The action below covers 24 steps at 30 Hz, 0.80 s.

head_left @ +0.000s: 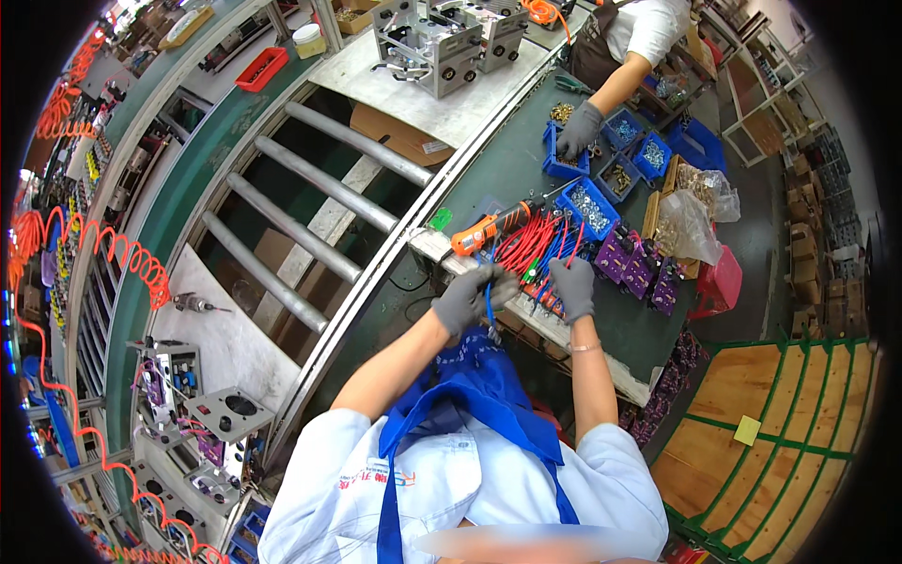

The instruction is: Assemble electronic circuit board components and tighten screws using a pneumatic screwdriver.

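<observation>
My left hand (465, 299), in a grey glove, is closed around a blue wire (489, 303) in front of the bench edge; the wire's lower end hangs over my blue apron (470, 376). My right hand (572, 288), gloved too, is closed over the bench edge, and a red wire (576, 242) sticks up from its fingers. Between and beyond my hands lies a bundle of red wires (526, 242), with blue and green ones beside it. An orange power screwdriver (479, 233) lies just past my left hand. Purple parts (625, 263) sit right of my right hand.
Blue bins of small hardware (588, 207) stand farther back, where a co-worker's gloved hand (579, 130) reaches into one. Left are conveyor rollers (324, 183), metal housings (442, 47) and coiled orange hoses (122, 249). A pink stool (722, 280) and a green-framed wooden crate (752, 432) are right.
</observation>
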Tool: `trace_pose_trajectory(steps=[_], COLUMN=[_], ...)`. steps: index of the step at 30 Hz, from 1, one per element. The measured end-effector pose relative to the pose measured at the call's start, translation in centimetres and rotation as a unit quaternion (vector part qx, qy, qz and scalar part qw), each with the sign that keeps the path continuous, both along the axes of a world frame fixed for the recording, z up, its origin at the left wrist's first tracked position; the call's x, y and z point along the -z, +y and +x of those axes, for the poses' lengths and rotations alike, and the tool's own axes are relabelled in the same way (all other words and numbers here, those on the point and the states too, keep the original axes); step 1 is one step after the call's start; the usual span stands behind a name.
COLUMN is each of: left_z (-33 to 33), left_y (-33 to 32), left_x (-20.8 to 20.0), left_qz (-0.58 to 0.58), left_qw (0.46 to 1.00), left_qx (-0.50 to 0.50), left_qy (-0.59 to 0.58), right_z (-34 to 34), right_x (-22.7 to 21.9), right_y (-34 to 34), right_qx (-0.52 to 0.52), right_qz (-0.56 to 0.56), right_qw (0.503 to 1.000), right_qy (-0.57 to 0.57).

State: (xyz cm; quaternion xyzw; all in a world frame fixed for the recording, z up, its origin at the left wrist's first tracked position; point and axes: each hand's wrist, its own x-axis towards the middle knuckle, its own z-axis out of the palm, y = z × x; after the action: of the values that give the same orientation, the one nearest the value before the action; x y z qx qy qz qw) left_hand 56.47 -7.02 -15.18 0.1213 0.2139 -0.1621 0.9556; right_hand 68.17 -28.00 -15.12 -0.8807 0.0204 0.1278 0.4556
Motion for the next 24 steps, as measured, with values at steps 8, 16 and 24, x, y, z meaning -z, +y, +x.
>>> trace_pose_trajectory(steps=[8, 16, 24], left_z=[3.8, -6.9, -24.9], left_y=[-0.3, 7.3, 12.1], left_x=[-2.2, -2.3, -10.4], left_qz=[0.097, 0.575, 0.646], left_qw=[0.993, 0.795, 0.742], left_qx=[-0.005, -0.193, -0.171], left_qy=[-0.072, 0.026, 0.053], right_z=[-5.0, -10.8, -20.2], right_x=[-7.6, -9.9, -12.2], right_y=[5.8, 15.7, 27.5], right_qx=[-0.17, -0.237, -0.362], right_qz=[0.05, 0.229, 0.224], right_qw=[0.984, 0.931, 0.876], right_qy=[-0.023, 0.156, 0.227])
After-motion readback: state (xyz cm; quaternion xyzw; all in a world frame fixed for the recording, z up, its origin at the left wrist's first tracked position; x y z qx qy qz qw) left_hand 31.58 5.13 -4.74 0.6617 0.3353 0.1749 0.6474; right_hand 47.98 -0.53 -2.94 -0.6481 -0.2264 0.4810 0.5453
